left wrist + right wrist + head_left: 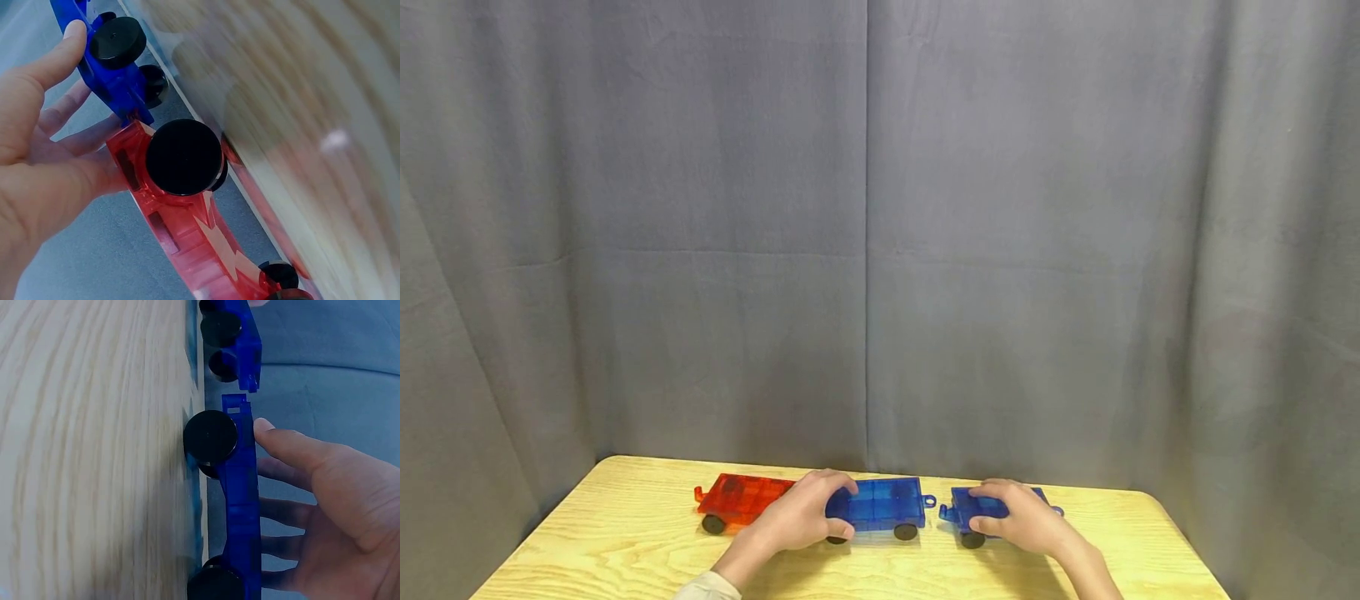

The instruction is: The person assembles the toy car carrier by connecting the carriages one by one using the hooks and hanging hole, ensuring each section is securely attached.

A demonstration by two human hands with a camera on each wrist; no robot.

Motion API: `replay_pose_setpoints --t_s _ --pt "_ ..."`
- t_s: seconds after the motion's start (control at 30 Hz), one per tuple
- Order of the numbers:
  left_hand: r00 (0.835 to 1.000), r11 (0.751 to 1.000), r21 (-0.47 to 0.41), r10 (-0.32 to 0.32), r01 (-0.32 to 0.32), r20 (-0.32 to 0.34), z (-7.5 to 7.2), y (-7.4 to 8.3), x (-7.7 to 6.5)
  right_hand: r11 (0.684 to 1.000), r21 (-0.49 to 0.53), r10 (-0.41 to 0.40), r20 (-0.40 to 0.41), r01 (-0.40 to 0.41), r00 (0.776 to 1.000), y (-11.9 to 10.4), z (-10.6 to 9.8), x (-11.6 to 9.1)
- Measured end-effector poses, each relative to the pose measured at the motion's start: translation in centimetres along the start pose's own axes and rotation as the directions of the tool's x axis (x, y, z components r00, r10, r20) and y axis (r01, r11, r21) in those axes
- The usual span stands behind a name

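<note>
Three toy train cars stand in a row on black wheels: a translucent red car (737, 497) on the left, a blue car (889, 502) in the middle and a second blue car (958, 505) on the right. My left hand (801, 512) grips the left end of the middle car, its thumb on the near side, as the left wrist view also shows. With my right hand (1024, 518) I hold the right blue car, thumb near its hook end. A small gap separates the loop of the middle car from that hook. Red and middle cars meet end to end.
The cars stand on a light wood table (625, 517) with rounded back corners. Grey curtains (865, 250) hang close behind it and along both sides. A free hook (698, 493) sticks out from the red car's left end.
</note>
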State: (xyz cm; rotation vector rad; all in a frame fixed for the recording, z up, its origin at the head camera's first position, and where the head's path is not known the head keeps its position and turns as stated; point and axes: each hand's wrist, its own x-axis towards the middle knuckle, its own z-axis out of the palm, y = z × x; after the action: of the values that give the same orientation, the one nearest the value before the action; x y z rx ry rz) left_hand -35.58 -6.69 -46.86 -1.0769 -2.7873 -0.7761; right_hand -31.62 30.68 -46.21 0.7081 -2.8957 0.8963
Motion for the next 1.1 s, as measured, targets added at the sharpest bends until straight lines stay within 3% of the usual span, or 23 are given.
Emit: replay_pose_setpoints --t_s 1.1 --pt "0.997 0.999 0.036 0.012 -0.015 0.076 -0.5 0.2 -0.1 0.999 -0.001 0.035 0.015 -0.035 0.999 -0.8 1.0 0.6"
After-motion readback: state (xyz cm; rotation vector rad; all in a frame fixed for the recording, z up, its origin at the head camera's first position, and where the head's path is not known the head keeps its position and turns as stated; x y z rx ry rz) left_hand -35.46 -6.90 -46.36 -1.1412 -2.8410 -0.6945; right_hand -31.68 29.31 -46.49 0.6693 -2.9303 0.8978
